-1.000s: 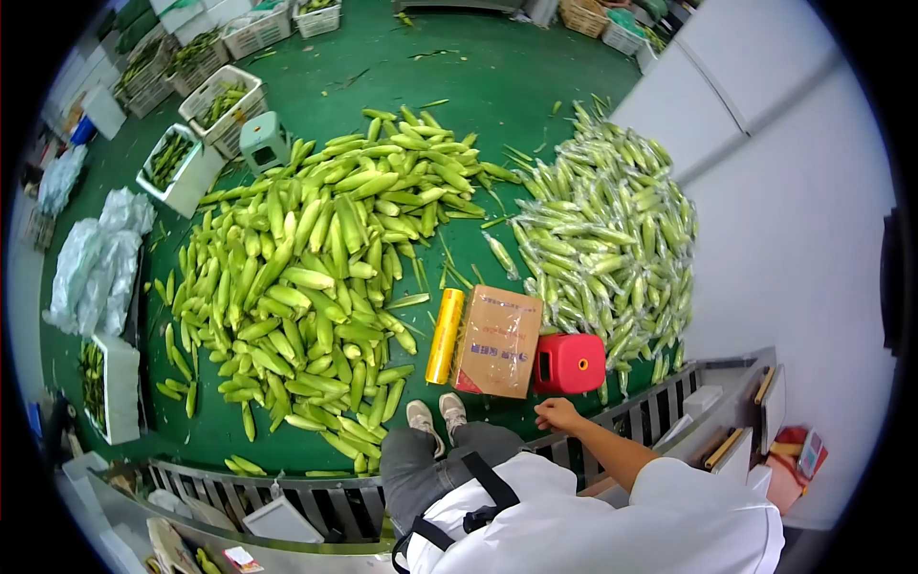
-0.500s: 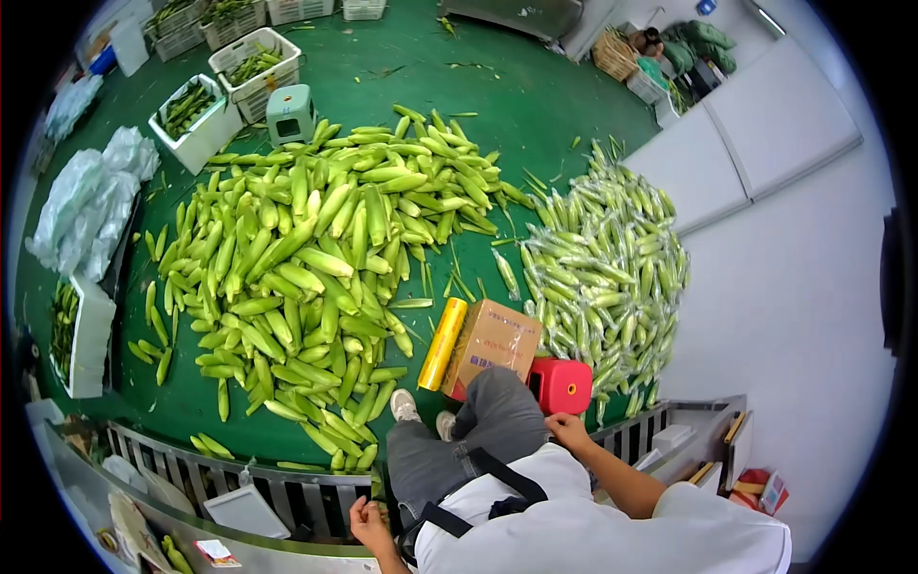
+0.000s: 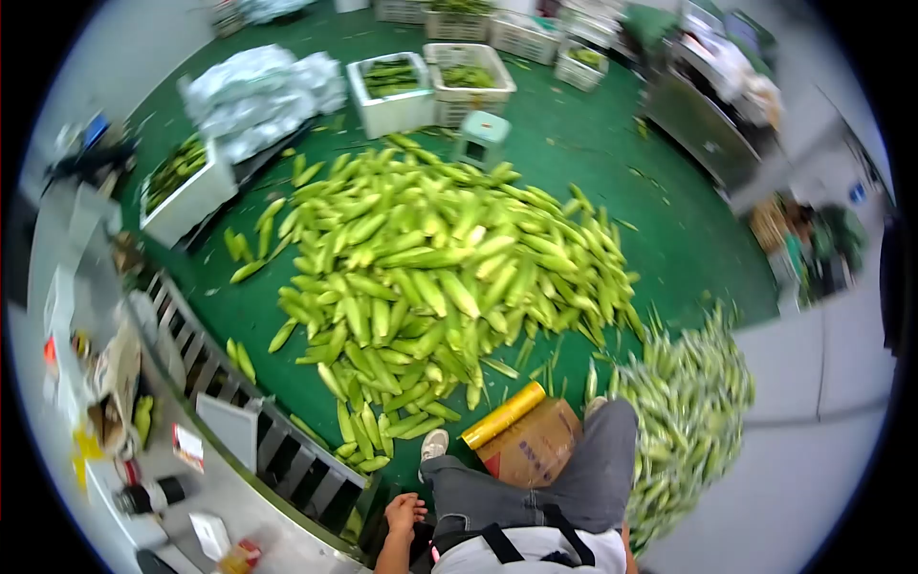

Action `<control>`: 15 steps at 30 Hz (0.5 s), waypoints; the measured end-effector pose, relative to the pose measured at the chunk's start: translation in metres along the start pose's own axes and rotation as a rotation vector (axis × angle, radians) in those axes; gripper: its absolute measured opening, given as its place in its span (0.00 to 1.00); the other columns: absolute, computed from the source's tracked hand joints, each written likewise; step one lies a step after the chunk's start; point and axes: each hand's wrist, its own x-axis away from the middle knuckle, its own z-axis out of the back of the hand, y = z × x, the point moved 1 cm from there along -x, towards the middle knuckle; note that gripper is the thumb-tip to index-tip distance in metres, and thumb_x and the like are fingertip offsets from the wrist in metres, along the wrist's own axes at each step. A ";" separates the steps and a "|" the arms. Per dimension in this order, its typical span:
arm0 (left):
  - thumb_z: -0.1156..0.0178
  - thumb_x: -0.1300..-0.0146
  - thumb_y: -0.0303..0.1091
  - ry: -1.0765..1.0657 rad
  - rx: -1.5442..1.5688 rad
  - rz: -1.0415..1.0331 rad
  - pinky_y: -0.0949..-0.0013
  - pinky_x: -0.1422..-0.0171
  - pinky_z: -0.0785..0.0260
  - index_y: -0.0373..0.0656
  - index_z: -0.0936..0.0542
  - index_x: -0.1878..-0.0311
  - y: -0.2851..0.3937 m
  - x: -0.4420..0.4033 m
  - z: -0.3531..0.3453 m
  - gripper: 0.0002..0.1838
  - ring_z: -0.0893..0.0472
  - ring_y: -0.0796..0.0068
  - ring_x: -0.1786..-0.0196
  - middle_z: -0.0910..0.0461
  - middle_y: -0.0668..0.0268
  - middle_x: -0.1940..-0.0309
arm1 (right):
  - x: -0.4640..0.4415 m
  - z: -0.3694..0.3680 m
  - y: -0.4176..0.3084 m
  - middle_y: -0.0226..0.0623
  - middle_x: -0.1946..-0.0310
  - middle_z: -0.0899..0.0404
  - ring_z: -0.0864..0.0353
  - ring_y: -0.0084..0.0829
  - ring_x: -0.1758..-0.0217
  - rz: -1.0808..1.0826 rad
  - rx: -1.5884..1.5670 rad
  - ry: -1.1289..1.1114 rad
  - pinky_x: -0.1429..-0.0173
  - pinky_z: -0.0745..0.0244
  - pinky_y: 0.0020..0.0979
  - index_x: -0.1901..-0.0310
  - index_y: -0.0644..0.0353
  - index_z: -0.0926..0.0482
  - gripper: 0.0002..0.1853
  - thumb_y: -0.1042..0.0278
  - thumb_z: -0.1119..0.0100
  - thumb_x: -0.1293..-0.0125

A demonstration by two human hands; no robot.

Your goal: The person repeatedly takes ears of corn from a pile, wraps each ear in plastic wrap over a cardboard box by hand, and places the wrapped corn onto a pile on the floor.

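My left hand (image 3: 405, 514) hangs beside my left thigh near the metal counter edge, its fingers loosely bent and apart, with nothing visible in it. My right hand is out of sight; only a sliver of that arm shows at my right hip. Between my feet stands a cardboard box (image 3: 535, 450), with a yellow roll of film (image 3: 503, 415) lying along its far side. Ahead spreads a big heap of green corn cobs in husks (image 3: 430, 277). To the right of my leg lies a pile of corn wrapped in clear film (image 3: 693, 411).
A small pale-green stool (image 3: 483, 140) stands behind the heap, near a white foam box (image 3: 394, 113) and a crate (image 3: 470, 101). Clear plastic bags (image 3: 253, 100) are bunched at back left. A slatted metal counter (image 3: 258, 488) runs along my left.
My view has swung left, and my body has turned and shifted, with my legs now around the cardboard box. My right hand, before at the red stool, has left view with the stool.
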 end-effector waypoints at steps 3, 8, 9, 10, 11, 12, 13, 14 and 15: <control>0.37 0.29 0.34 0.062 0.080 0.057 0.67 0.73 0.23 0.40 0.19 0.51 -0.041 -0.020 -0.023 0.09 0.14 0.68 0.72 0.14 0.60 0.67 | -0.059 0.014 -0.031 0.36 0.64 0.12 0.15 0.28 0.61 -0.061 0.211 -0.013 0.53 0.20 0.33 0.53 0.68 0.14 0.14 0.65 0.39 0.27; 0.36 0.30 0.36 0.294 0.350 0.074 0.64 0.70 0.25 0.43 0.16 0.51 -0.138 -0.007 -0.089 0.10 0.16 0.68 0.73 0.15 0.62 0.71 | -0.226 0.026 -0.102 0.38 0.66 0.13 0.15 0.28 0.63 0.070 0.534 -0.068 0.55 0.20 0.33 0.53 0.67 0.15 0.14 0.64 0.38 0.28; 0.35 0.32 0.36 0.381 0.390 0.086 0.59 0.68 0.25 0.43 0.15 0.50 -0.155 0.008 -0.112 0.11 0.18 0.66 0.73 0.16 0.61 0.74 | -0.264 0.018 -0.123 0.38 0.66 0.13 0.15 0.28 0.64 0.151 0.539 -0.117 0.55 0.19 0.34 0.53 0.67 0.15 0.14 0.64 0.38 0.28; 0.36 0.34 0.34 0.413 0.425 0.108 0.59 0.70 0.25 0.43 0.16 0.53 -0.174 0.030 -0.143 0.09 0.18 0.67 0.73 0.16 0.61 0.73 | -0.305 0.005 -0.147 0.39 0.66 0.13 0.15 0.28 0.64 0.259 0.484 -0.203 0.56 0.19 0.34 0.53 0.67 0.15 0.14 0.63 0.38 0.28; 0.38 0.36 0.32 0.445 0.461 0.129 0.59 0.72 0.25 0.44 0.17 0.56 -0.185 0.059 -0.177 0.07 0.17 0.67 0.73 0.16 0.61 0.72 | -0.329 -0.021 -0.191 0.35 0.70 0.15 0.16 0.25 0.67 0.323 0.218 -0.371 0.62 0.21 0.31 0.54 0.65 0.17 0.15 0.60 0.35 0.30; 0.40 0.32 0.34 0.253 -0.368 -0.169 0.57 0.70 0.23 0.44 0.17 0.48 -0.275 0.039 -0.162 0.12 0.15 0.63 0.70 0.14 0.58 0.69 | -0.336 -0.038 -0.255 0.41 0.69 0.13 0.16 0.31 0.69 0.722 0.573 -0.433 0.62 0.21 0.39 0.60 0.67 0.16 0.17 0.58 0.39 0.27; 0.41 0.28 0.36 0.372 -1.155 -0.558 0.55 0.68 0.21 0.43 0.18 0.41 -0.318 0.039 -0.168 0.16 0.13 0.58 0.68 0.13 0.56 0.67 | -0.358 -0.063 -0.284 0.39 0.73 0.15 0.17 0.30 0.70 0.763 0.550 -0.524 0.63 0.23 0.38 0.60 0.65 0.18 0.17 0.55 0.38 0.27; 0.42 0.28 0.38 0.286 -0.610 0.014 0.55 0.63 0.22 0.42 0.18 0.40 -0.390 0.057 -0.175 0.18 0.14 0.58 0.64 0.13 0.56 0.63 | -0.374 -0.064 -0.299 0.31 0.71 0.17 0.21 0.22 0.70 0.847 0.664 -0.508 0.67 0.29 0.27 0.60 0.60 0.18 0.16 0.54 0.39 0.25; 0.42 0.27 0.40 0.257 -0.521 0.116 0.55 0.58 0.23 0.41 0.19 0.39 -0.435 0.089 -0.194 0.19 0.15 0.58 0.59 0.14 0.56 0.59 | -0.357 -0.078 -0.325 0.29 0.70 0.17 0.23 0.20 0.71 0.740 0.449 -0.650 0.68 0.32 0.26 0.61 0.58 0.18 0.16 0.53 0.42 0.23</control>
